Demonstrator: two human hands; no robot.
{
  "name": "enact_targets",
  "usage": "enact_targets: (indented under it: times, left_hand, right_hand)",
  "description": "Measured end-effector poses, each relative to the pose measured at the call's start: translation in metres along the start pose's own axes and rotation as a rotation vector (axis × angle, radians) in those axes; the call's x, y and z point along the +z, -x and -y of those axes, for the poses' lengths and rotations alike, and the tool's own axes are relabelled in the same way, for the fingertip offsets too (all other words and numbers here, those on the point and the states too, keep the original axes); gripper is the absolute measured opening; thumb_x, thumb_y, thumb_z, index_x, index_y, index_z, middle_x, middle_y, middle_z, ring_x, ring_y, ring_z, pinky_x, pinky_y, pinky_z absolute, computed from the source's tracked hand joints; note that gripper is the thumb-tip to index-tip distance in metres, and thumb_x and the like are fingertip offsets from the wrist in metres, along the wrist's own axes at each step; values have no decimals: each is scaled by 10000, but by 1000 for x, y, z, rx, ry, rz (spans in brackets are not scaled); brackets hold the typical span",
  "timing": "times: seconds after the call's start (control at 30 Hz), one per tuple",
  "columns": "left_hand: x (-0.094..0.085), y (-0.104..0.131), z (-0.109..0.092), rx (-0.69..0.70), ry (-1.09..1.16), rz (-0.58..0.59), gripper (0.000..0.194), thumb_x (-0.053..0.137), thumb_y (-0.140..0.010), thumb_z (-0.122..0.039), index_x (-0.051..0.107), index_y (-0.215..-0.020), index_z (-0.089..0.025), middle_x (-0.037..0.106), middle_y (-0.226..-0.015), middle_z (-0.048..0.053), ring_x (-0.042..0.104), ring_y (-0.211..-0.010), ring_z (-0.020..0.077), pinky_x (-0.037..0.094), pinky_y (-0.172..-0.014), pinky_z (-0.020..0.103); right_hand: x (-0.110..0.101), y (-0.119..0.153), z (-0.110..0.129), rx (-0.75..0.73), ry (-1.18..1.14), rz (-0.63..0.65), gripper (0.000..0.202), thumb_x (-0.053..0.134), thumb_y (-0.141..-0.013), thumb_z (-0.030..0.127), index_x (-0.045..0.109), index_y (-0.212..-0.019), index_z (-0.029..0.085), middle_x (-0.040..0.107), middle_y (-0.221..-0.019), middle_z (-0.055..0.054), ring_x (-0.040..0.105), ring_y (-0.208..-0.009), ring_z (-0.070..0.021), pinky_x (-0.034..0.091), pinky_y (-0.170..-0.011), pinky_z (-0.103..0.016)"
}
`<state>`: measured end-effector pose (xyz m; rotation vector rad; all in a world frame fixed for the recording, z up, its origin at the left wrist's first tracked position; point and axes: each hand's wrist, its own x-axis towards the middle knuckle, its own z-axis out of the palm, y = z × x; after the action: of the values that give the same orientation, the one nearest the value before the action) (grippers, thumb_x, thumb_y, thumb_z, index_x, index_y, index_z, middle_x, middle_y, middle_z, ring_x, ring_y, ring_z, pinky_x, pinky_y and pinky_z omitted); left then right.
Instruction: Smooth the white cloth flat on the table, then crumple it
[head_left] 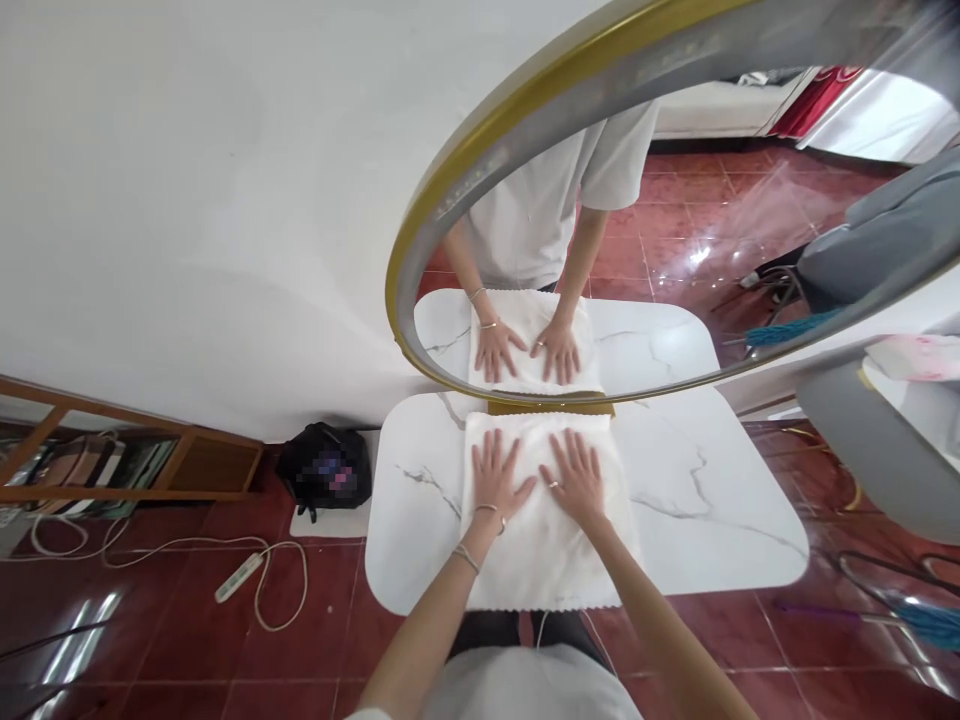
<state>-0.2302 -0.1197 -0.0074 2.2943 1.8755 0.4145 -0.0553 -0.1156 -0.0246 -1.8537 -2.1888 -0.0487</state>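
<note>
A white towel (551, 570) with scalloped edges lies spread over the middle of a white marble-patterned table (705, 500). My left hand (496, 480) rests flat on the towel's upper left part, fingers spread, with bracelets at the wrist. Beside it, my right hand (576, 482) also presses flat on the cloth, fingers apart and a ring on one finger. Neither hand grips anything. Just beyond the towel stands a large gold-rimmed mirror (480, 180), which reflects both hands and the cloth.
Left of the table, a black bag (324, 465) sits near the wall. A power strip (238, 577) with a loose white cable lies on the red tiled floor. A wooden shelf (217, 465) stands far left. Another white table (885, 440) and a blue mop head (930, 622) are at right.
</note>
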Motion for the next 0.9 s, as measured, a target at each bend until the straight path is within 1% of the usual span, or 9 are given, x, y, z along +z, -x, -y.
enact_targets:
  times: [0.13,0.23,0.3,0.43,0.53,0.6,0.7,0.77,0.9]
  left_hand:
    - [16,-4,-37,37,65,-21,724,511,-847,-580,300,-1475,-288,161,-1582,98,137,-1448,334,151,-1144,591]
    - [14,-3,-32,30,82,-28,688,505,-855,-572,322,-1464,-310,179,-1580,75,151,-1449,314,164,-1151,565]
    - [5,1,-12,4,72,-26,674,505,-858,-569,328,-1460,-320,186,-1579,66,155,-1449,302,158,-1156,551]
    - [-22,20,52,-86,12,-21,667,524,-854,-557,343,-1453,-324,192,-1578,52,175,-1445,297,143,-1163,528]
    - [-43,40,98,-168,-60,-23,662,542,-847,-548,361,-1444,-327,199,-1577,45,181,-1444,295,135,-1164,519]
    - [-53,53,120,-205,-97,-26,670,544,-844,-552,365,-1443,-314,202,-1576,56,178,-1445,293,138,-1161,517]
    - [-59,63,136,-212,-127,-24,680,536,-846,-558,365,-1447,-290,201,-1574,81,169,-1447,293,145,-1157,515]
    - [-59,59,142,-210,-132,-23,683,534,-847,-560,361,-1449,-287,194,-1575,86,164,-1448,298,138,-1157,521]
    - [-60,27,156,-210,-113,-6,684,541,-840,-569,368,-1444,-299,185,-1579,70,156,-1449,302,122,-1160,528]
  right_hand:
    - [-4,21,-36,76,49,-28,628,328,-964,494,144,-1516,258,89,-1587,-50,135,-1447,-264,176,-1138,-510]
    - [-2,23,-25,110,55,-37,638,311,-968,486,90,-1521,257,45,-1590,-49,105,-1451,-284,177,-1131,-535]
    - [0,19,1,114,44,-32,638,311,-972,472,67,-1521,258,25,-1590,-53,93,-1452,-290,172,-1130,-544]
    - [7,5,68,18,-21,17,647,331,-973,436,48,-1523,248,17,-1590,-68,71,-1454,-292,162,-1135,-540]
    - [13,-9,114,-104,-89,57,657,355,-963,441,104,-1524,208,29,-1588,-95,70,-1455,-286,168,-1144,-505]
    - [17,-16,135,-177,-123,73,643,366,-958,450,171,-1516,196,58,-1586,-105,78,-1455,-281,163,-1149,-492]
    - [22,-25,151,-209,-153,59,605,369,-953,455,262,-1492,200,127,-1578,-110,92,-1453,-281,154,-1149,-498]
    - [26,-32,154,-207,-165,38,593,368,-952,457,292,-1481,200,157,-1572,-113,102,-1450,-284,157,-1146,-498]
    - [37,-63,155,-233,-161,31,602,372,-950,451,300,-1476,168,143,-1573,-127,118,-1443,-301,174,-1138,-495]
